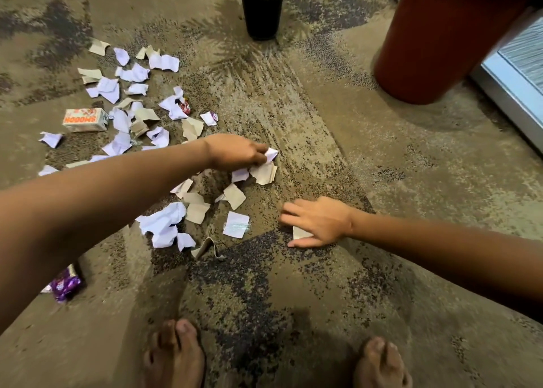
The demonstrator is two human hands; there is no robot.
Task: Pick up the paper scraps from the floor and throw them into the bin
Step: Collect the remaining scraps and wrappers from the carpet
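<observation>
Several white and beige paper scraps (164, 223) lie scattered over the patterned carpet, mostly to the left and centre. My left hand (235, 152) reaches across them and pinches a crumpled white scrap (271, 154) at its fingertips, just above a beige scrap (264, 173). My right hand (318, 221) lies low on the carpet to the right, fingers spread, with a small beige scrap (300, 232) under the palm and thumb. Whether it grips that scrap is unclear. A black bin (262, 7) stands at the top centre.
A small printed carton (85, 119) lies at the left among the scraps. A purple wrapper (65, 283) sits at the lower left. A thick red-brown pillar (446, 38) stands at the top right beside a window frame (511, 93). My bare feet (176, 355) show at the bottom.
</observation>
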